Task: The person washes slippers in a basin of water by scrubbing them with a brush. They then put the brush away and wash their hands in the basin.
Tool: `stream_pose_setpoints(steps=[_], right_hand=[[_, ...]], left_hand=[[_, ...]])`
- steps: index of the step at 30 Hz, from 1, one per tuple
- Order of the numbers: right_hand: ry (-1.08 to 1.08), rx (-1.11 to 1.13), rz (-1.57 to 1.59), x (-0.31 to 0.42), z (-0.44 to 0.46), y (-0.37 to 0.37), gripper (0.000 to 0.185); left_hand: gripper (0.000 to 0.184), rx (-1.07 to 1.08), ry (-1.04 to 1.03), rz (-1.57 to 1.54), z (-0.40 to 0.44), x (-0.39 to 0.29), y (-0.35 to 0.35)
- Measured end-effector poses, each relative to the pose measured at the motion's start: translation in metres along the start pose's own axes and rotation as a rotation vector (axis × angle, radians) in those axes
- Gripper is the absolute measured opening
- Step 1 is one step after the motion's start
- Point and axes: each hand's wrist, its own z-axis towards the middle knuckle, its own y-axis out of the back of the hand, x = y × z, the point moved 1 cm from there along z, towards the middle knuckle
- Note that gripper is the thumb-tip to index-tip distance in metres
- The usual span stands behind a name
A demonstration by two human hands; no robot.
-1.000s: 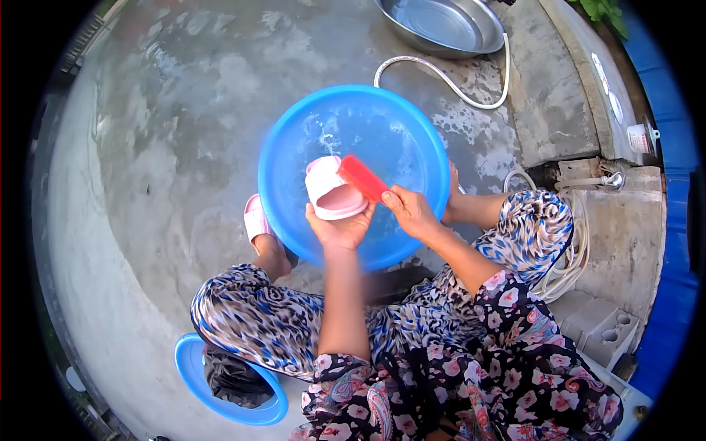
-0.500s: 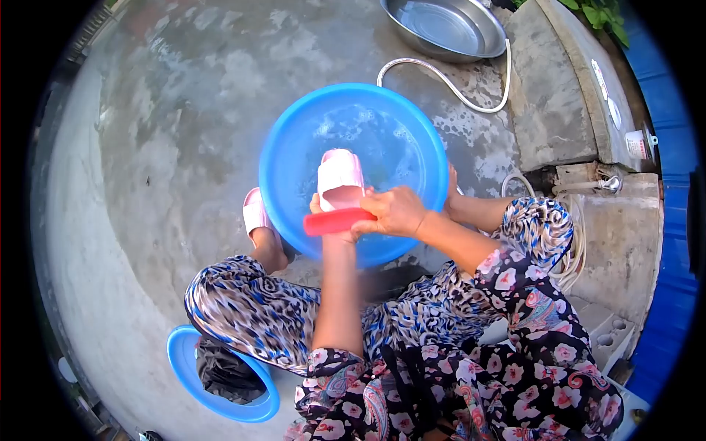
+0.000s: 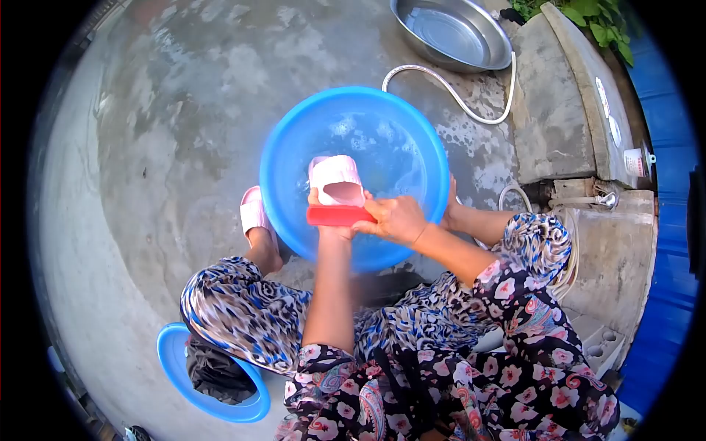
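A pink slipper (image 3: pixel 336 170) is held over a large blue basin (image 3: pixel 271 140) with sudsy water in it. My left hand (image 3: pixel 334 231) grips the slipper from below at its near end, mostly covered by the red brush. My right hand (image 3: pixel 398 220) has its fingers closed round one end of the red brush (image 3: pixel 334 215), which lies crosswise at the near end of the slipper. Which way the bristles face is hard to see. The slipper's strap opening faces me.
A metal basin (image 3: pixel 452 33) and a white hose (image 3: pixel 463 105) are beyond on the concrete floor. A smaller blue basin (image 3: pixel 169 360) with dark cloth (image 3: pixel 217 373) is at the lower left. Another pink slipper (image 3: pixel 252 212) is on my left foot.
The red brush has swung from the slipper's right side to crosswise at its near end. Over the last half second, the slipper's far end has tipped slightly left.
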Motion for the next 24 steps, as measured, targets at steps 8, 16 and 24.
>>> stream_pose_setpoints(steps=[8, 16, 24], right_hand=[[-0.331, 0.088, 0.217, -0.011, -0.05, -0.007, 0.047], [-0.329, 0.044, 0.182, 0.017, -0.011, -0.01, 0.048], [-0.427, 0.083, 0.193, 0.024, -0.003, -0.013, 0.047]], left_hand=[[0.065, -0.464, -0.018, 0.06, 0.004, 0.007, -0.017], [0.06, -0.363, -0.319, 0.076, 0.014, 0.003, -0.005], [0.065, -0.337, -0.287, 0.272, 0.011, 0.034, 0.017]])
